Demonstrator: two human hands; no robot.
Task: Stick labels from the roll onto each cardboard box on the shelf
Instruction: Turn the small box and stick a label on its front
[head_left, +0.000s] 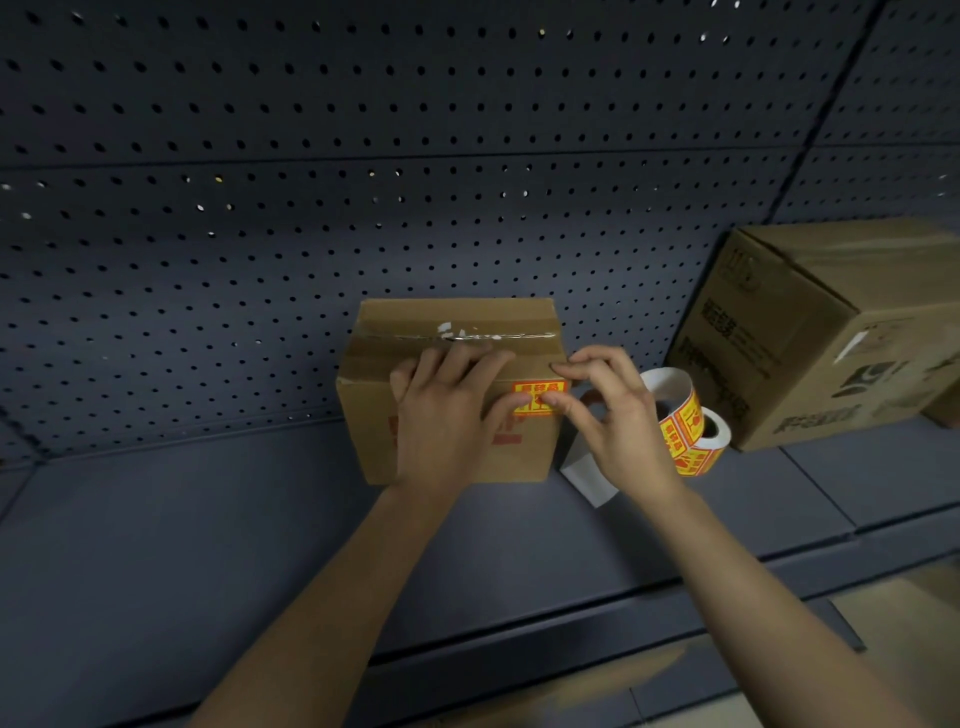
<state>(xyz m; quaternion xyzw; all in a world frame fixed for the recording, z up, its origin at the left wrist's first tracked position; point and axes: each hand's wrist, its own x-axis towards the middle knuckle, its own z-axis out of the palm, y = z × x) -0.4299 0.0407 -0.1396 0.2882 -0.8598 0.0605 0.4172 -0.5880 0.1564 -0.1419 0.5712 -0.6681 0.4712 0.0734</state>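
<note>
Here, at the far left, a dark shelf (208, 519) is backed by a perforated panel (260, 208). Near the middle a small cardboard box (371, 415) stands against that panel. Its top flaps are sealed with clear tape (467, 335), so what it contains cannot be seen.

The left hand (447, 421) lies flat on the box's near face, fingers extended over the top edge and thumb pressing the left part of a yellow-and-red label (543, 389). It grips nothing and appears placed to brace the box against sliding back under pressure. The label sits on the upper right of the near face, already in contact with the cardboard.

The right hand (613, 415), fingers loosely curved and holding nothing, presses its thumb on the label's right part. Its index fingertip touches the box's top right corner, probably to help rub the sticker down.

Just right of the box, a white strip of bare backing paper (587, 478) trails over the shelf toward the label roll (691, 415). The roll stands on edge within easy reach, presumably for the next peel.

Farther right, a larger cardboard box (810, 364) rests on the shelf, closed, its contents hidden. No yellow label is visible on the faces shown, so it is judged to be the next one to label.
</note>
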